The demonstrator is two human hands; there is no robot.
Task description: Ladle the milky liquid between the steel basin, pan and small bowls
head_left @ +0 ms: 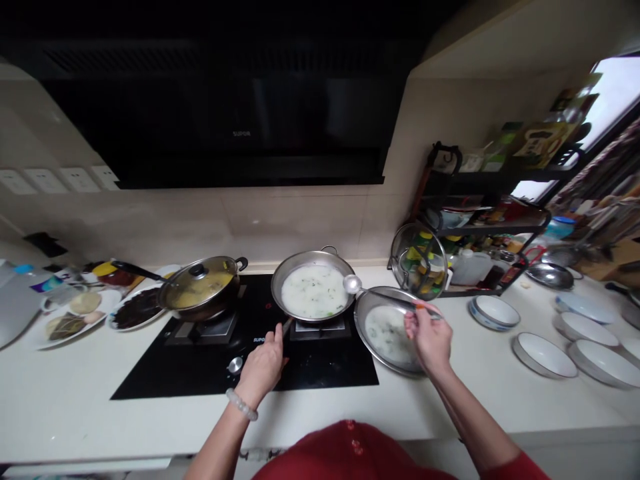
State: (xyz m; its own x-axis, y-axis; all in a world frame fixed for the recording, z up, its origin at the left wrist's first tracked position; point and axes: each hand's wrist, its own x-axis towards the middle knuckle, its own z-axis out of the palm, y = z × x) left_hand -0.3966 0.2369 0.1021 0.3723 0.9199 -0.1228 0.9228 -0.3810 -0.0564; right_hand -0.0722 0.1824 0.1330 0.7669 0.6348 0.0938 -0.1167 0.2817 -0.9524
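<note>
My right hand [429,337] is closed round the dark handle of a ladle [353,285]. The ladle's bowl is over the rim gap between two pans and looks coated with white liquid. Below my right hand a metal basin [367,343] on the counter holds white soup with green bits, partly hidden by the hand. On the right burner sits a steel pan [280,293] of similar white soup [315,290]. My left hand [263,363] is in front of it, fingers round the pan's handle [288,324], most of which is covered.
A lidded pot [200,287] stands on the left burner. Left of it are plates [107,300] of food. Several bowls [545,353] sit on the right counter. A glass lid [419,260] leans by a black rack [493,230]; a range hood [240,133] hangs above.
</note>
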